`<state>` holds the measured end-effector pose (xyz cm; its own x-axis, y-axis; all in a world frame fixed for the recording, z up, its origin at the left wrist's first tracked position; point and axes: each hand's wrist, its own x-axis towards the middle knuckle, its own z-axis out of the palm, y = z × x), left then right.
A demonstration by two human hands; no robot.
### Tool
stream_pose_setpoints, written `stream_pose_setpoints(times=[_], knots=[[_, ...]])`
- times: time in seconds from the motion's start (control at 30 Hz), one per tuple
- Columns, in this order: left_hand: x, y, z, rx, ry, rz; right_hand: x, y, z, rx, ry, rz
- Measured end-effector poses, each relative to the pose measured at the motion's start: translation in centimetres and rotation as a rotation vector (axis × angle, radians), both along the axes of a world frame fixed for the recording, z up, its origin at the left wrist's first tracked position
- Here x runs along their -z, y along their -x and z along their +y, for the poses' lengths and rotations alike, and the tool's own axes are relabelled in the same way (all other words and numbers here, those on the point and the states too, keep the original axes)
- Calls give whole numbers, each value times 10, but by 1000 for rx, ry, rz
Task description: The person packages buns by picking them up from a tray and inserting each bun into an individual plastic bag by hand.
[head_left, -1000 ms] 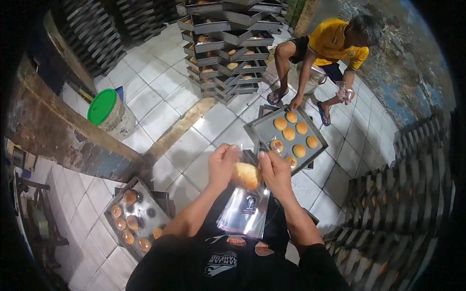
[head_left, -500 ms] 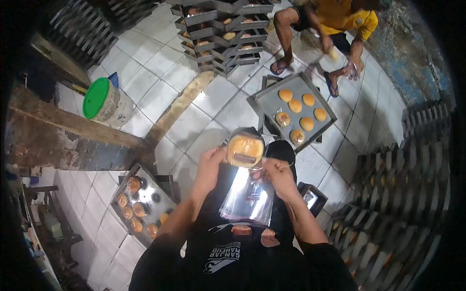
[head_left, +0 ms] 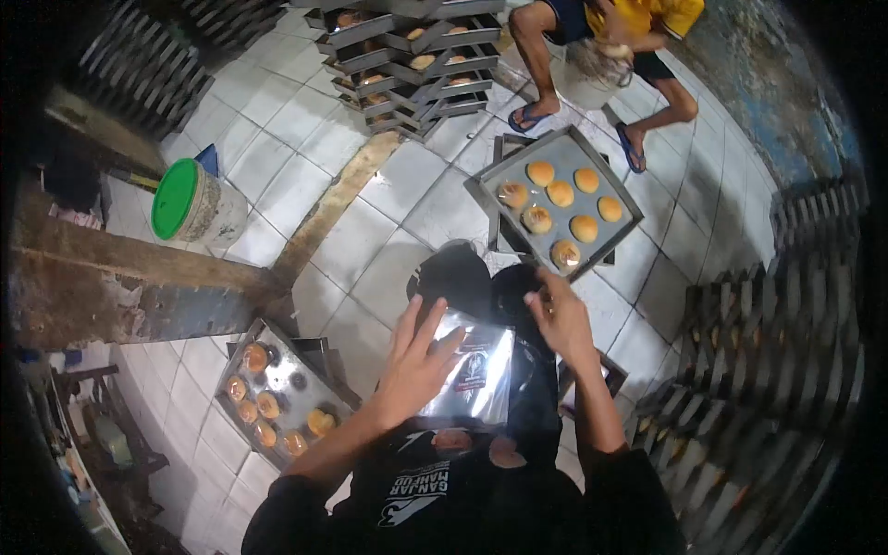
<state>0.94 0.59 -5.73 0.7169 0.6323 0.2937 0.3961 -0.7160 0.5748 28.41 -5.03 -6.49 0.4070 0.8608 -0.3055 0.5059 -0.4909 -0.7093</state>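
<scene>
My left hand (head_left: 421,363) lies with fingers spread over a stack of clear plastic bags (head_left: 490,375) on my lap. Nothing shows in its grasp. To the right of the stack, my right hand (head_left: 561,322) is raised over my dark-clothed leg, its thumb and fingers apart and empty. Ahead of it on the floor is a metal tray (head_left: 610,171) with several buns. Some there are plain, such as one bun (head_left: 560,192); others have shiny plastic round them, among them a wrapped bun (head_left: 511,193) at the tray's left side.
A second tray (head_left: 310,379) of buns stands at the left. Stacked trays (head_left: 407,65) rise at the back, more racks (head_left: 768,370) at the right. A green-lidded bucket (head_left: 199,202) is beside a low wall. Across the front tray a person (head_left: 638,28) sits holding something pale.
The wrapped bun has left my hands, and another wrapped bun now shows on the front tray. My left hand has come down onto the bags; my right hand has opened.
</scene>
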Motion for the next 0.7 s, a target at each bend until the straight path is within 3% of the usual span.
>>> stream_pose_setpoints(times=[0.07,0.17,0.27,0.33,0.4,0.47,0.53,0.63,0.7], knots=[[3,9,-4,92,-120,78,-16,18,-35,-339,-317,-41],[2,13,-10,229,-171,36,-63,37,-59,-489,-337,-271],[-1,2,-18,192,-137,-151,-62,33,-71,-572,-305,-320],[7,9,-12,208,-273,-4,-53,39,-74,-511,-280,-251],[9,7,-20,141,-200,167,-57,51,-68,-445,-295,-294],[22,20,-12,187,-280,134,-32,57,-73,-413,-343,-329],[9,24,-16,309,-347,169,-54,69,-78,-432,-306,-380],[-6,29,-24,438,-333,-28,-74,71,-81,-507,-330,-487],[-17,12,-36,316,204,-307,-80,50,-88,-571,-394,-308]])
